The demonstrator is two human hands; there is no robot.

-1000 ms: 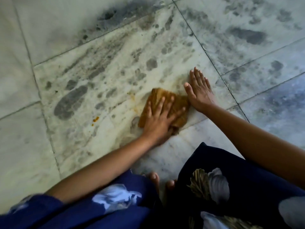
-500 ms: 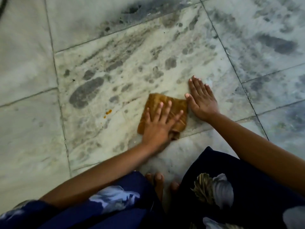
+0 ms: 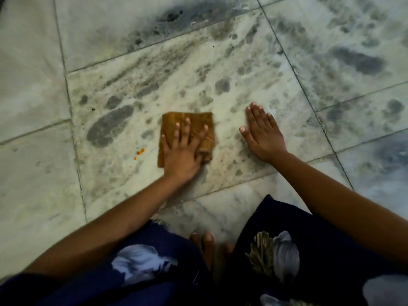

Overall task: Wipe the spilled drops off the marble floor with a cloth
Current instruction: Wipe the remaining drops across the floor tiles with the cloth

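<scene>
Two orange drops (image 3: pixel 139 153) lie just left of the cloth (image 3: pixel 198 124); the left hand (image 3: pixel 183 151) presses it with straight, spread fingers, the right hand (image 3: pixel 263 134) flat on the floor (image 3: pixel 33 85) beside it.

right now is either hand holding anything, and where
Nothing is gripped: the left hand presses flat on the near half of the cloth, fingers straight; the right hand rests on bare floor.

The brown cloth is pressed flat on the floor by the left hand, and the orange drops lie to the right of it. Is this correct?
Not quite: in the head view the orange drops lie to the left of the brown cloth, not its right. The left hand does press it flat on the floor.
</scene>
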